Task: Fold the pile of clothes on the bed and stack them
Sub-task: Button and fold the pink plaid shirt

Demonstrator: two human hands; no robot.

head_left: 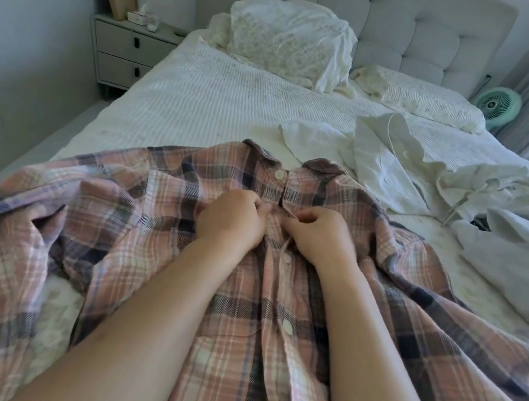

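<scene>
I count one plaid shirt (151, 251) spread on the one bed (210, 94), with four white buttons showing down its front. Two hands on it, my left hand (231, 217) and my right hand (318, 235). Off to the right, a heap of pale clothes (433, 178); how many pieces are in there I can't tell. Two pillows by the headboard: one propped up (288, 41), one lying flat (421, 95). One nightstand (127, 50) with two drawers, one tissue box (140, 16) on top. One green fan (496, 103).
</scene>
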